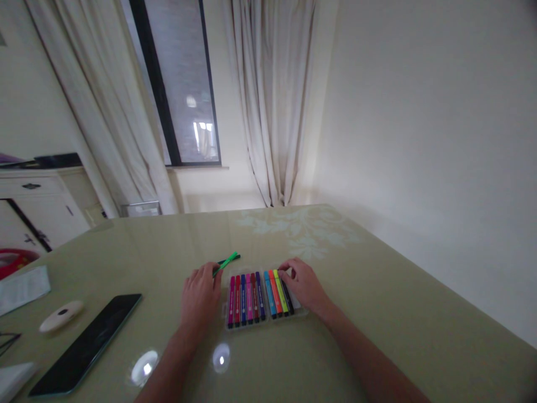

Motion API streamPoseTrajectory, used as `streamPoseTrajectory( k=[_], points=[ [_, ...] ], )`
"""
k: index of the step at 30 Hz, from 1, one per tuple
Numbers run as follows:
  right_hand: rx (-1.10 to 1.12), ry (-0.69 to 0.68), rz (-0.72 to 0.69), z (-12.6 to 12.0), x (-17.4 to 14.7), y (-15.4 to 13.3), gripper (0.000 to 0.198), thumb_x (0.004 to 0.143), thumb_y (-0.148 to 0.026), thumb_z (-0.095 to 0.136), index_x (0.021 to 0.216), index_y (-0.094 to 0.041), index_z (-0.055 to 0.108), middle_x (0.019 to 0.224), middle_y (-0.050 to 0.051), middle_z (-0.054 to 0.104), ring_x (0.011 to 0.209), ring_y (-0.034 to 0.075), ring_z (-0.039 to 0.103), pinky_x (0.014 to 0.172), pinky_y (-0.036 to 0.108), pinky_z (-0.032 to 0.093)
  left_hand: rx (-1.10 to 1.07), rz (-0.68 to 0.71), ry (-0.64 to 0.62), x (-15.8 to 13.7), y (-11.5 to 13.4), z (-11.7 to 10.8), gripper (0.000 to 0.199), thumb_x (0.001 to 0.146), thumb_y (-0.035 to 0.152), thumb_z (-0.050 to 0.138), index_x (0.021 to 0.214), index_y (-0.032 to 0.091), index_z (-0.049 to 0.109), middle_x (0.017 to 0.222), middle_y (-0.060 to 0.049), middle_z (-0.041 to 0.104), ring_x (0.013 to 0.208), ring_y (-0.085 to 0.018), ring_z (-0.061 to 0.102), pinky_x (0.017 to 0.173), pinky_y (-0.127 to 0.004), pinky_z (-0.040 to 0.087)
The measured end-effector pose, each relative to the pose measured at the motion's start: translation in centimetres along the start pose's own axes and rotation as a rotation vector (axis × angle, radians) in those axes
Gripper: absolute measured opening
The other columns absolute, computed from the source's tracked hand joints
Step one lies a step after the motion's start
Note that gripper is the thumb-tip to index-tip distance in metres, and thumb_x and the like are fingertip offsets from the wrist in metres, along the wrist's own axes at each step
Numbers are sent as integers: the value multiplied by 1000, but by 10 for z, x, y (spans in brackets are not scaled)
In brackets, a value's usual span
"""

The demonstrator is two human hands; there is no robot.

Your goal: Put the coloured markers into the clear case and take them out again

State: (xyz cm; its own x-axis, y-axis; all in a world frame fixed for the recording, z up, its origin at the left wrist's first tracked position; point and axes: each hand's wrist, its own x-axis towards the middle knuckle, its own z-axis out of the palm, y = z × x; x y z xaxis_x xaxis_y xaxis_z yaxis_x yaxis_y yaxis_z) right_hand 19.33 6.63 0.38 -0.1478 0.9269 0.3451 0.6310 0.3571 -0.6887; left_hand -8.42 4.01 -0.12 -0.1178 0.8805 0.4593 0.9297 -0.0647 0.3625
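Pinches green marker in left grip; with right grip beside black marker, cannot tell whether closed. Likely light, stiff, slick; best held mid-barrel.

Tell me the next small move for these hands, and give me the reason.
Probably bring the green marker across to the right end of the clear case. It is outside the case, at the fingertips of the left hand, and there seems to be room right of the black marker, where the right hand could guide it in.
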Motion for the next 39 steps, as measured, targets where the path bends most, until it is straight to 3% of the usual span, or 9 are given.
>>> streamPoseTrajectory(
  k=[3, 6, 9, 13, 17, 20, 26, 34, 39],
  points=[
    [274, -67, 29, 5, -2, -10, 25, 94, -39, 62, 99, -19, 75, 93, 6, 73, 79, 18, 64, 75, 30, 48, -431, 13, -12, -9, 28, 1, 26, 99, 42, 50, 108, 22, 63, 103, -7, 74, 96, -25, 68, 87, -38, 54],
    [553, -148, 66, 10, -4, -19, 31, 92, -47, 64, 101, -19, 75, 88, 4, 74, 79, 18, 65, 72, 29, 48, -638, 70, -132, -21, 56, 4, 22, 96, 42, 56, 101, 22, 64, 94, -4, 74, 86, -22, 70, 78, -33, 55],
    [723, -160, 120, 14, -5, -25, 36, 87, -52, 69, 93, -18, 76, 80, 2, 72, 76, 18, 64, 68, 27, 46, -648, 137, -202, -29, 67, 6, 17, 95, 38, 60, 103, 23, 65, 94, -3, 74, 83, -21, 70, 75, -33, 56],
    [841, -62, 194, 8, 1, -21, 40, 80, -55, 75, 95, -18, 76, 82, 4, 73, 74, 17, 64, 66, 27, 45, -470, 369, -221, -36, 65, 8, 29, 97, 35, 60, 123, 25, 63, 123, -8, 72, 114, -26, 66, 98, -43, 54],
    [739, 46, 255, -13, 12, 4, 42, 79, -56, 73, 95, -17, 77, 83, 6, 75, 67, 16, 62, 61, 27, 44, -271, 633, -326, -48, 72, 11, 55, 96, 32, 62, 149, 31, 47, 151, -6, 56, 137, -27, 53, 114, -49, 44],
    [589, -57, 324, -24, 15, 25, 37, 75, -51, 76, 90, -17, 77, 78, 5, 75, 63, 15, 63, 56, 25, 43, -160, 728, -415, -54, 79, 14, 68, 92, 33, 68, 154, 34, 40, 159, -5, 48, 142, -29, 48, 116, -52, 42],
    [471, -157, 317, -9, 12, 34, 28, 77, -36, 74, 96, -16, 74, 75, 3, 74, 62, 16, 67, 57, 25, 48, -80, 655, -404, -51, 81, 18, 42, 97, 25, 61, 138, 32, 59, 147, -2, 60, 133, -26, 56, 111, -47, 47],
    [75, -45, 101, 3, 5, 27, 4, 76, -20, 71, 79, -19, 74, 76, 3, 74, 64, 15, 61, 64, 27, 46, -21, 690, -365, -53, 79, 24, 54, 98, 21, 58, 148, 40, 48, 146, -6, 58, 132, -29, 54, 108, -50, 46],
    [-3, -9, 100, 6, 4, 33, 7, 75, -24, 72, 69, -20, 72, 73, 3, 71, 69, 17, 60, 67, 28, 44, -38, 657, -378, -55, 83, 24, 50, 100, 23, 55, 146, 41, 52, 145, -7, 58, 132, -30, 53, 108, -52, 45]
  ],
)
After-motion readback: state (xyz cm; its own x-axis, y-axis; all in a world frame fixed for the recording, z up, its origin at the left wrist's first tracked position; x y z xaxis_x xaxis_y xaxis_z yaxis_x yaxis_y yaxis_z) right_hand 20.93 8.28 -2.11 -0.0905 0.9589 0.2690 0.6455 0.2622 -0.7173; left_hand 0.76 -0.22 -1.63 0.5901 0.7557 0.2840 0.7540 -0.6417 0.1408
